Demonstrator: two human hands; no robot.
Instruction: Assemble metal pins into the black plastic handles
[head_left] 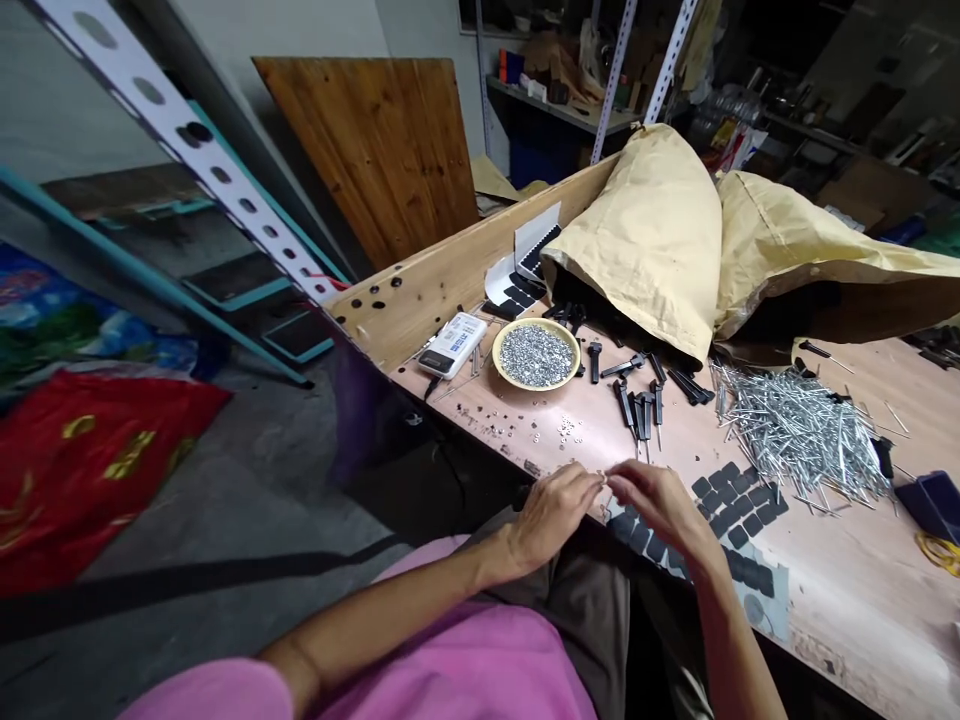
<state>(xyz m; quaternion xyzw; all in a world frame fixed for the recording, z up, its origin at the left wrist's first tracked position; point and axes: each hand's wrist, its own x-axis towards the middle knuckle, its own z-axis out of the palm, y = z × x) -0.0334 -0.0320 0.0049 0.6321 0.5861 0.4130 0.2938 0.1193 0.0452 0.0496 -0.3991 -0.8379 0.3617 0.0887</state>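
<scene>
My left hand (553, 508) and my right hand (658, 502) meet fingertip to fingertip over the table's front edge. Both are closed in a pinch; whatever lies between the fingertips is too small to make out. Just beyond them lie several black plastic parts with thin metal pins (643, 412). Small loose nuts or washers (568, 430) are scattered left of these. A yellow bowl (510, 378) full of small metal pieces (536, 354) stands farther back. Beside my right hand, black rounded-square pads (739, 505) lie in rows, partly on a pale backing sheet (780, 600).
A heap of long metal pins or screws (810, 435) lies at the right. Two large paper sacks (637, 230) (817, 230) rest behind, with dark openings. A white boxy device (454, 345) sits near the left wooden rail (420, 300). A dark blue container (930, 505) and yellow-handled scissors (937, 550) are far right.
</scene>
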